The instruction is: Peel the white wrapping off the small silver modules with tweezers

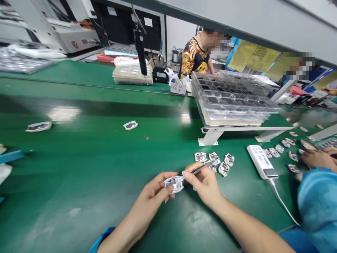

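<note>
Between thumb and fingers, my left hand (pixel 158 191) grips a small white electronic housing (pixel 174 184) with parts showing inside its open face. My right hand (pixel 204 182) is closed on a pair of tweezers (pixel 201 167), whose tip reaches the right end of that housing. Just beyond my right hand lie several similar white housings (pixel 224 169) in a loose group on the green bench (pixel 105 196). Part of one is hidden behind my fingers.
Two more housings lie apart, one housing (pixel 130 125) ahead and another (pixel 39 127) far left. Stacked clear trays (pixel 231 102) rest on a white-legged stand (pixel 210 135). A white cabled device (pixel 262 161) lies right, near a co-worker's hand (pixel 317 158). An electric screwdriver (pixel 140 51) hangs at the back.
</note>
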A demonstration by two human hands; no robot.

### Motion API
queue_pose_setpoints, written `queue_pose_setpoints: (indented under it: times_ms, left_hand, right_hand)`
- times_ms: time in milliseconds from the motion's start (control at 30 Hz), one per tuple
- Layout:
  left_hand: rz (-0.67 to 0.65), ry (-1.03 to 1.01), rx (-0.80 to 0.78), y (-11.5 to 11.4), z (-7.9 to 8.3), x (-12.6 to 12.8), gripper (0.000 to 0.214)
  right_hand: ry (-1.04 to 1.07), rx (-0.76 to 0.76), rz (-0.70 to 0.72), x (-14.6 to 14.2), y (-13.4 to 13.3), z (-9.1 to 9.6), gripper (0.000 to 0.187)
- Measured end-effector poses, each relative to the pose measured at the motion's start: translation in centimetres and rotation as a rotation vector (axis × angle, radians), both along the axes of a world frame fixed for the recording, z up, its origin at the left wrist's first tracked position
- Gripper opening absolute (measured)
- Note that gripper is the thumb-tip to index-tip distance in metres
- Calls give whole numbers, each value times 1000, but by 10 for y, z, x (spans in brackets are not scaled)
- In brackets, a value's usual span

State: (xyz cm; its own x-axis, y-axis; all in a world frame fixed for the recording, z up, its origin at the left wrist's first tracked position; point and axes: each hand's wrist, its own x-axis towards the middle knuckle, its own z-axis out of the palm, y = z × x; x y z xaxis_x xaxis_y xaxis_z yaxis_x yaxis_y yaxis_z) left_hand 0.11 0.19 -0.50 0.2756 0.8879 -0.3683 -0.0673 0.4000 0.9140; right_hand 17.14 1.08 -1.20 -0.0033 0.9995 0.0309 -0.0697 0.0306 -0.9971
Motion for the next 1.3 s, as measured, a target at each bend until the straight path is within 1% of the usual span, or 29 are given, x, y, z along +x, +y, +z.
queue_pose_setpoints:
  times_ms: [133, 300, 367, 467, 700, 900, 1100, 1300]
  left_hand:
    - [-4, 0, -18, 1, 0, 2, 36]
    - [25, -8, -44, 2, -1, 4, 36]
    - [20, -9, -41, 2, -1, 3, 35]
    - [-4, 15, -5, 2, 1, 3, 32]
    - [-32, 75, 98, 2, 4, 3, 30]
    - [-43, 106, 147, 1, 1, 2, 29]
    - [-56, 133, 167, -1, -2, 3, 33]
    - [-49, 119, 161, -2, 1, 3, 31]
  right_hand:
    - [97, -93, 26, 1, 3, 2, 24]
    - [45, -33, -59, 1, 1, 1, 20]
    - [24, -16, -72, 0, 0, 1, 18]
    - [16, -13, -69, 0, -1, 1, 17]
    - [36, -69, -24, 0, 1, 2, 19]
    - [42, -59, -9, 1, 1, 2, 14]
    - [33, -32, -38, 2, 1, 4, 11]
    - [25, -20, -52, 2, 1, 4, 15]
